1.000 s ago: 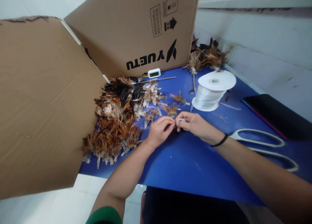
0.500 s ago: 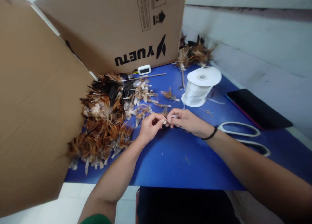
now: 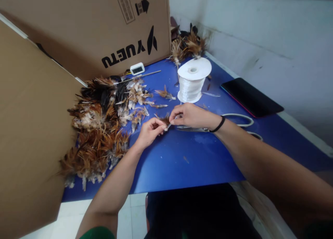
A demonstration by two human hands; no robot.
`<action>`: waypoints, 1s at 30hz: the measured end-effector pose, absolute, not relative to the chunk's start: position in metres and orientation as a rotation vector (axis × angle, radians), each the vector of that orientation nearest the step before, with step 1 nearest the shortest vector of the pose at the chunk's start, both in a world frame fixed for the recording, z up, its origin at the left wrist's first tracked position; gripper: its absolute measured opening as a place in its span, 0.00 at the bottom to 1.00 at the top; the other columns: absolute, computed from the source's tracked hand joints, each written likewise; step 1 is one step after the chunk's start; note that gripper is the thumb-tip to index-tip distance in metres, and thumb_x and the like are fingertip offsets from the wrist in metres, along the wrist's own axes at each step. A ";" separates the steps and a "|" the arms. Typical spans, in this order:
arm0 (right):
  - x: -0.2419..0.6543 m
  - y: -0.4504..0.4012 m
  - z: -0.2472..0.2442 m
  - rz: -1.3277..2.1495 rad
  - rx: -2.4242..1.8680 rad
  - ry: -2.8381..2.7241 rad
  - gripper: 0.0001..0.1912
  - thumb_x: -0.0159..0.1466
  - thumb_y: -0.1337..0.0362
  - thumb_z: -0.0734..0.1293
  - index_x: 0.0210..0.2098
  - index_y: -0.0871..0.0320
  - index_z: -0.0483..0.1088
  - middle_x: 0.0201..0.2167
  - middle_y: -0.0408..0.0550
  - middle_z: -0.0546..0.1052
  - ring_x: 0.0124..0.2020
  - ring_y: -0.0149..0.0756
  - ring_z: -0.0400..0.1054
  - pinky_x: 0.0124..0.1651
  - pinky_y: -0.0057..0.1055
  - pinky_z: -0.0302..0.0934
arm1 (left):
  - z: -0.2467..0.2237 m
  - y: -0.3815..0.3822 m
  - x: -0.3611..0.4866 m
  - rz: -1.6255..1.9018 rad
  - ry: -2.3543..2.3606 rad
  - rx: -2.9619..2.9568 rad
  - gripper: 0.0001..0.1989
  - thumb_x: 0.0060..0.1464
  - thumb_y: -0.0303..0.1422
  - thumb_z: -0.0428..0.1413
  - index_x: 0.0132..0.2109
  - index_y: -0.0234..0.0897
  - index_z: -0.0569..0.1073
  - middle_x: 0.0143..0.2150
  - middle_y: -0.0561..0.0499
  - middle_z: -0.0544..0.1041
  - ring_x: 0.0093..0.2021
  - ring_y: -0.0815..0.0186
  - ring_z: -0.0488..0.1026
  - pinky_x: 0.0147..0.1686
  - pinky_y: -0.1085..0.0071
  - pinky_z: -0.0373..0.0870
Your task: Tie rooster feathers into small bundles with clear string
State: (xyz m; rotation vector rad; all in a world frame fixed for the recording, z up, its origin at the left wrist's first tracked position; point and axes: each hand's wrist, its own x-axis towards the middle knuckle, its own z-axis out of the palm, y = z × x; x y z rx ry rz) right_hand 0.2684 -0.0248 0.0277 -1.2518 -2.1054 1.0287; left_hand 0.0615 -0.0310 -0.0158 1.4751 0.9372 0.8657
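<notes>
My left hand (image 3: 151, 130) pinches the pale base of a small brown feather bunch (image 3: 165, 119) over the blue table. Close on its right, my right hand (image 3: 185, 114) has thumb and fingers pressed together on a thin white ribbon that runs to the bunch. Behind the hands stands a white spool of ribbon (image 3: 192, 88). A loose feather bunch (image 3: 165, 93) lies left of the spool. Scissors (image 3: 239, 119) with white handles lie partly under my right wrist. To the left spreads a large pile of brown, black and white feathers (image 3: 97, 138).
Large cardboard boxes (image 3: 85, 31) stand at the left and back. A small white digital device (image 3: 137, 69) and a thin stick (image 3: 149, 74) lie near the back box. More feathers (image 3: 192, 44) are at the back corner. A black tablet-like object (image 3: 253, 96) lies by the wall.
The view has shifted, so the table's things appear further left and higher. My right hand has risen and moved slightly off my left, exposing the brown feathers and a short stretch of ribbon.
</notes>
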 end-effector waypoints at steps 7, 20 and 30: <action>0.265 -0.031 0.037 0.739 -1.343 -2.297 0.07 0.56 0.71 0.65 0.30 0.59 0.77 0.31 0.46 0.76 0.30 0.30 0.65 0.35 0.27 0.56 | -0.014 -0.032 0.063 0.864 0.954 1.423 0.14 0.43 0.36 0.65 0.31 0.32 0.69 0.24 0.54 0.74 0.22 0.75 0.68 0.24 0.77 0.66; 0.264 -0.037 0.040 0.644 -1.253 -2.392 0.08 0.61 0.73 0.62 0.33 0.60 0.73 0.34 0.49 0.75 0.37 0.35 0.67 0.41 0.29 0.56 | -0.012 -0.031 0.066 0.787 0.976 1.356 0.18 0.38 0.35 0.68 0.29 0.33 0.67 0.23 0.55 0.73 0.20 0.75 0.68 0.22 0.77 0.67; 0.259 -0.042 0.043 0.678 -1.114 -2.400 0.09 0.61 0.75 0.63 0.32 0.60 0.74 0.32 0.47 0.76 0.38 0.34 0.66 0.43 0.29 0.56 | -0.014 -0.032 0.066 0.696 1.021 1.520 0.14 0.43 0.37 0.65 0.31 0.33 0.70 0.23 0.55 0.71 0.22 0.74 0.67 0.24 0.76 0.66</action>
